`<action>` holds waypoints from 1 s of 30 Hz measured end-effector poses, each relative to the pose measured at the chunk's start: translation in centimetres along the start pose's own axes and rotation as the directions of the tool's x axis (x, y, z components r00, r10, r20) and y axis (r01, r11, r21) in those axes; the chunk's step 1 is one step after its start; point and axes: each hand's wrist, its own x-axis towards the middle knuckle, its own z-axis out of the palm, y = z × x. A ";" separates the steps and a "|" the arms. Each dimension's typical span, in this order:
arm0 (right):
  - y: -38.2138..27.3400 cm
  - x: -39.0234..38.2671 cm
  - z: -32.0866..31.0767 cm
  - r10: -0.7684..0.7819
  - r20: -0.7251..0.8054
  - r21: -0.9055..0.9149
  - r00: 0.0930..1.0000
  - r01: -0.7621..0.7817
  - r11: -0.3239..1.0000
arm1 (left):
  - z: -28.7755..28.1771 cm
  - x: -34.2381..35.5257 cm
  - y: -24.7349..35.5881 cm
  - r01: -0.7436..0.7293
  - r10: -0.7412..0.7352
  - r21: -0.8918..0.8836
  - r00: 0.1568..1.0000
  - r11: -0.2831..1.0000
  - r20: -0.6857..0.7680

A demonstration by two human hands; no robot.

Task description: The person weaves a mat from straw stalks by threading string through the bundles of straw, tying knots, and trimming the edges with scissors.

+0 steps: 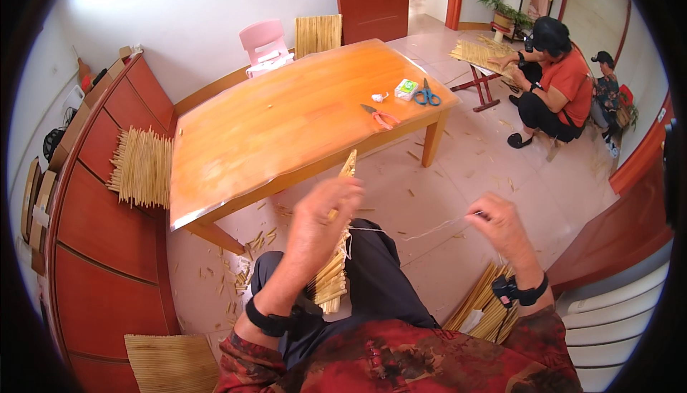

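My left hand (320, 214) is closed around a mat of yellow stalks (330, 282), which stands edge-on over my lap. A thin white string (434, 233) runs from the mat's right side across to my right hand (499, 222). That hand is raised away from the mat, its fingers pinched together on the string. A small dark thing shows at its fingertips, too small to name. Both wrists wear black bands. A loose bundle of stalks (483, 300) lies below my right forearm.
On the wooden table (286, 124) are pliers (381, 116), scissors (427, 94) and a small box (406, 89). A stalk mat (172, 361) lies lower left; another stalk bundle (142, 166) leans beside red cabinets. A person in orange (569, 85) squats far right, handling stalks. Cut bits litter the floor.
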 end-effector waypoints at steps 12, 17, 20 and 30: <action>-4.0 1.8 5.3 0.193 0.199 0.877 0.961 -0.262 0.402 | 3.3 -2.1 0.9 0.203 -0.145 -0.448 0.976 0.871 0.162; -3.5 1.6 6.8 0.067 0.063 0.862 0.996 -0.088 0.499 | 3.4 -2.2 0.1 0.207 -0.149 -0.476 0.976 0.855 0.157; -3.8 1.7 6.4 -0.085 -0.078 0.767 0.993 0.115 0.631 | 3.4 -1.9 0.1 0.242 -0.145 -0.508 0.964 0.827 0.223; 7.8 2.3 -8.6 0.528 -0.315 0.949 0.789 0.250 0.192 | 2.9 -3.2 -2.2 -0.247 0.197 0.306 0.962 0.919 0.188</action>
